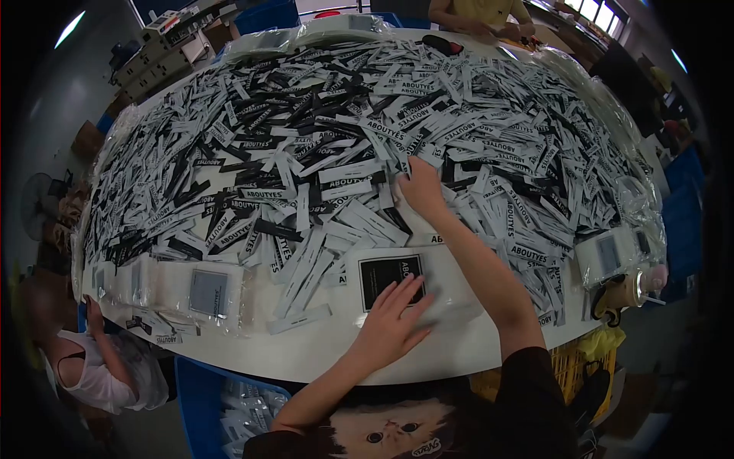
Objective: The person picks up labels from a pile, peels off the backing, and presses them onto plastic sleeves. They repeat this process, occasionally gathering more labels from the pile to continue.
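My left hand (388, 323) lies with its fingers spread over a black square card with a pale border (375, 282), which sits inside a clear plastic bag (451, 302). Farther out, my right hand (420, 183) reaches into the wide pile of narrow black and white strips printed ABOUTYES (348, 172). Its fingers are curled together at a white strip (404, 162); the fingertips are partly hidden. More white strips (302, 279) lie loose to the left of the bagged card.
Stacked clear bags with grey cards (208, 292) lie at front left; another bagged stack (608, 254) and a cup (631, 287) stand at right. A blue bin (200, 409) sits below the table edge (306, 367). Two people work around the table.
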{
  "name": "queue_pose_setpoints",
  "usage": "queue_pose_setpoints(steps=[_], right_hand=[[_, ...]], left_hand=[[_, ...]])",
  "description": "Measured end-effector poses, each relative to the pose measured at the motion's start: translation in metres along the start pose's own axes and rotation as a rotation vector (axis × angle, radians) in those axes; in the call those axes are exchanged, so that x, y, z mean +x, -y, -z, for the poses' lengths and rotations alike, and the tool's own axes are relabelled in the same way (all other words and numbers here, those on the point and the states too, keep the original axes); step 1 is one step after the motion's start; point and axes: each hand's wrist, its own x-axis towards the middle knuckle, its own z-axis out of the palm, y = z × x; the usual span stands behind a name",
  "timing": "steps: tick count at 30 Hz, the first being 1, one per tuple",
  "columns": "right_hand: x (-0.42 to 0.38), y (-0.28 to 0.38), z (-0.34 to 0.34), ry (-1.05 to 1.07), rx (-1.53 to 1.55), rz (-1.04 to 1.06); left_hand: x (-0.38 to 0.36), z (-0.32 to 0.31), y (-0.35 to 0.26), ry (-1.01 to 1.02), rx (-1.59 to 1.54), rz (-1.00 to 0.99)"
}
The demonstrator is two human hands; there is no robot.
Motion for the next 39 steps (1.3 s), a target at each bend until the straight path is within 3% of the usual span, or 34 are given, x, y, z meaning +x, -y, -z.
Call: queue_pose_setpoints(steps=[3,5,7,9,15,18,20,22,23,25,27,30,32,36,38,39], right_hand=[[-0.018,0.028,0.029,-0.058,0.025,0.012],[-0.029,0.031,0.032,0.062,0.000,-0.020],[-0.037,0.034,0.029,0.399,-0.030,-0.133],[-0.042,0.026,0.016,0.365,-0.105,-0.007],[-0.027,0.039,0.010,0.415,-0.186,-0.183],[-0.018,0.031,0.018,0.574,-0.042,-0.239],[-0.013,0.037,0.034,0.657,0.217,-0.500],[-0.012,0.028,0.038,0.540,0.397,-0.482],[-0.012,0.016,0.029,0.498,0.662,-0.446],[-0.017,0.044,0.041,0.179,0.932,-0.384],[-0.028,0.069,0.066,0.002,1.079,-0.277],[-0.074,0.092,0.110,-0.134,0.756,-0.112],[-0.129,0.085,0.127,-0.131,0.999,-0.068],[-0.225,0.083,0.132,-0.297,0.773,-0.068],[-0.254,0.071,0.121,-0.085,0.583,-0.317],[-0.262,0.070,0.120,-0.068,0.573,-0.333]], left_hand=[[-0.012,-0.019,0.020,-0.054,0.073,0.069],[-0.019,-0.025,0.018,-0.062,0.070,0.082],[-0.022,-0.029,0.015,-0.081,0.072,0.091],[-0.023,-0.029,0.015,-0.074,0.060,0.114],[-0.021,-0.028,0.015,-0.071,0.035,0.126],[-0.021,-0.026,0.015,-0.062,0.027,0.126],[-0.019,-0.025,0.014,-0.072,0.012,0.128],[-0.019,-0.023,0.013,-0.079,-0.009,0.127],[-0.019,-0.023,0.013,-0.089,0.020,0.132],[-0.018,-0.026,0.015,-0.100,0.036,0.149],[-0.014,-0.024,0.015,-0.086,0.049,0.171],[-0.014,-0.027,0.017,-0.131,0.037,0.201],[-0.011,-0.024,0.014,-0.125,0.023,0.185],[-0.005,-0.019,0.011,-0.143,-0.003,0.237],[-0.010,-0.020,0.016,-0.155,-0.031,0.390],[-0.013,-0.022,0.021,-0.157,0.014,0.367]])
